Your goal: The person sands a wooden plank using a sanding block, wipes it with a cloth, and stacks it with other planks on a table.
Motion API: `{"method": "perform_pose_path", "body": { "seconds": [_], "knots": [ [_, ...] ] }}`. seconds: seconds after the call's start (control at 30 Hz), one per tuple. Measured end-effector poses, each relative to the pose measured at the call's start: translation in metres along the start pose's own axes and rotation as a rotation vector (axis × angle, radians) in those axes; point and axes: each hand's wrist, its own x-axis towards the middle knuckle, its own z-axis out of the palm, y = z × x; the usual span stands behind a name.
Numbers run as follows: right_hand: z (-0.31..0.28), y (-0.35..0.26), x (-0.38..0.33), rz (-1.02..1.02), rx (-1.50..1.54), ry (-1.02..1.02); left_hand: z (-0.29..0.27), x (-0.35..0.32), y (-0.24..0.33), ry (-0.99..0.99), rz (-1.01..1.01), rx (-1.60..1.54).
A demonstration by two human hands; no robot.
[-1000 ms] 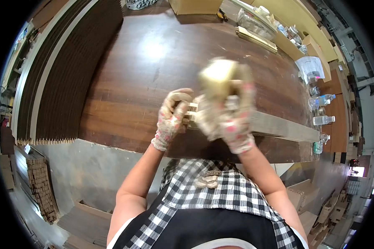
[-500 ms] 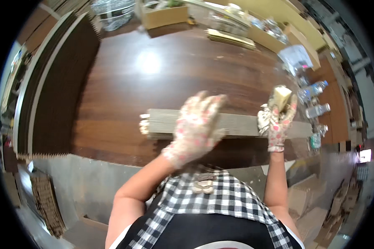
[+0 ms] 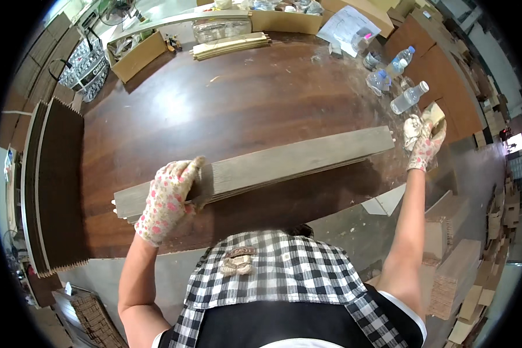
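A stack of long, grey wooden slats (image 3: 296, 155) lies slantwise on the brown table, its right end farther away. My left hand (image 3: 165, 203), in a white glove with pink spots, grips the stack towards its left end, fingers curled over the top and far side. Beyond the right end, near the table's right edge, my right hand (image 3: 427, 152) wears a matching glove. It is closed round a pale yellow block (image 3: 434, 113), whose exact kind I cannot make out. A crumpled white cloth (image 3: 412, 131) is bunched against the same hand.
Several plastic bottles (image 3: 409, 97) stand or lie at the right edge. Dark ridged panels (image 3: 58, 185) stand upright on the left. Along the back are a cardboard box (image 3: 138, 61), thin strips (image 3: 231, 45) and a paper sheet (image 3: 348, 30). Cartons (image 3: 455, 278) sit on the floor at right.
My left hand has gone from blurred above the slats to gripping them near the left end. My right hand, still with the block and cloth, has moved rightward off the stack. The view has shifted.
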Motion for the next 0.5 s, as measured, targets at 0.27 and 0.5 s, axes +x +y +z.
{"method": "perform_pose_path", "body": {
  "seconds": [0.27, 0.5],
  "knots": [
    [0.000, -0.077, -0.045, 0.088, 0.347, -0.078, -0.021, 0.013, 0.016, -0.021, -0.041, 0.120],
    [-0.005, -0.070, -0.051, 0.259, 0.604, -0.081, -0.017, 0.007, 0.016, 0.100, 0.060, 0.389]
  ]
}}
